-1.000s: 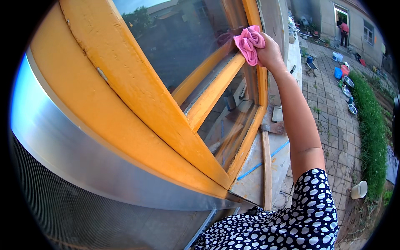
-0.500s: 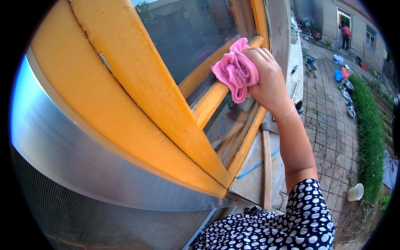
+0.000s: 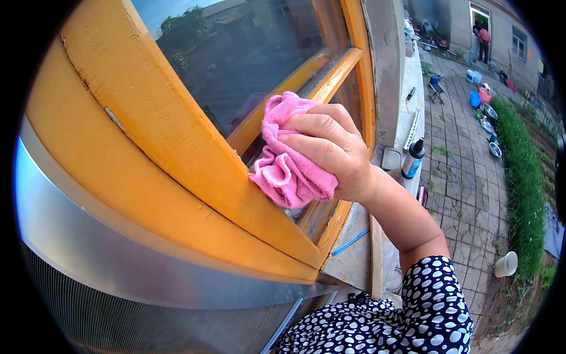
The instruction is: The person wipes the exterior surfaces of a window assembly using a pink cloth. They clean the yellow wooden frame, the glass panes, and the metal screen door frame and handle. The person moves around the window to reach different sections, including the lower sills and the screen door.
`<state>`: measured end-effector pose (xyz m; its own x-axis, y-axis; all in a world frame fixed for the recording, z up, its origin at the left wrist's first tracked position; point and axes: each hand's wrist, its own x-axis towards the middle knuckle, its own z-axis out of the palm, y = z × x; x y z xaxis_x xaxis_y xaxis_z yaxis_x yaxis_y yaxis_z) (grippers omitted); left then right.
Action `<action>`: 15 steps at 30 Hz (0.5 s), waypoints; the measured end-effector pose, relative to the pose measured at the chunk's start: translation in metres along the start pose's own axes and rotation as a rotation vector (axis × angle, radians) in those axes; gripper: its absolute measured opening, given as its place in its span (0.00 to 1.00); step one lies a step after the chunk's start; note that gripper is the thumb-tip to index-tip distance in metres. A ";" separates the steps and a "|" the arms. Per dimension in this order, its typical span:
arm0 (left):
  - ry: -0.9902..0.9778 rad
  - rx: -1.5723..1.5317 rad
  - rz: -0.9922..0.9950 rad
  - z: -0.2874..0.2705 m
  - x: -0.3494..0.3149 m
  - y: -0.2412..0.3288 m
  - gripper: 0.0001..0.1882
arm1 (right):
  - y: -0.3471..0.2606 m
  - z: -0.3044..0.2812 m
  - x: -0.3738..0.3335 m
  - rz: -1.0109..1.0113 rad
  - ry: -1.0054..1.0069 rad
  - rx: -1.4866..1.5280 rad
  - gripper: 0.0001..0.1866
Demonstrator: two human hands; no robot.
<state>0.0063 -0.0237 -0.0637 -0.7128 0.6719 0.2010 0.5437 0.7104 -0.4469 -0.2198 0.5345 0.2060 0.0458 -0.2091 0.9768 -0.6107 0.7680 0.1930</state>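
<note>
My right hand (image 3: 339,147) grips a crumpled pink cloth (image 3: 292,159), its fingers wrapped over the top. The cloth presses against the wooden crossbar of a yellow-orange window frame (image 3: 194,159), close to where the bar meets the wide side stile. Part of the crossbar (image 3: 335,75) shows beyond my knuckles. Above the bar is a dark glass pane (image 3: 247,59) with reflections in it. Some of the lower pane is hidden behind my hand and the cloth. My left hand is out of the picture.
On the sill (image 3: 354,259) lie a blue strip (image 3: 350,242) and a wooden handle (image 3: 375,259). A dark bottle (image 3: 414,159) stands beyond my forearm. Metal trim and mesh (image 3: 76,295) border the left. Basins, a white bucket (image 3: 506,265) and a distant person (image 3: 484,42) are in the paved yard.
My right hand has slid the pink cloth along the crossbar, down and left toward the side stile. The bottle has come into fuller view, and the hammer-like head on the handle is now hidden.
</note>
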 end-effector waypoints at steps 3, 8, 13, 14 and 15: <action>0.057 0.090 0.006 0.001 -0.002 -0.001 0.24 | 0.024 -0.003 -0.009 0.089 0.048 -0.081 0.23; 0.007 -0.047 -0.086 -0.005 -0.001 0.013 0.23 | 0.082 -0.021 -0.029 0.283 0.073 -0.322 0.22; 0.000 -0.036 -0.075 -0.016 -0.010 0.017 0.23 | 0.141 -0.045 -0.029 0.430 -0.001 -0.510 0.20; -0.003 -0.034 -0.071 -0.018 -0.012 0.017 0.23 | 0.154 -0.050 -0.030 0.467 -0.025 -0.537 0.19; -0.007 -0.032 -0.068 -0.019 -0.015 0.017 0.23 | 0.163 -0.053 -0.030 0.505 -0.049 -0.563 0.19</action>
<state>0.0349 -0.0173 -0.0576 -0.7514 0.6208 0.2238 0.5081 0.7606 -0.4042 -0.2786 0.6979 0.2128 -0.1752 0.2333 0.9565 -0.0517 0.9680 -0.2456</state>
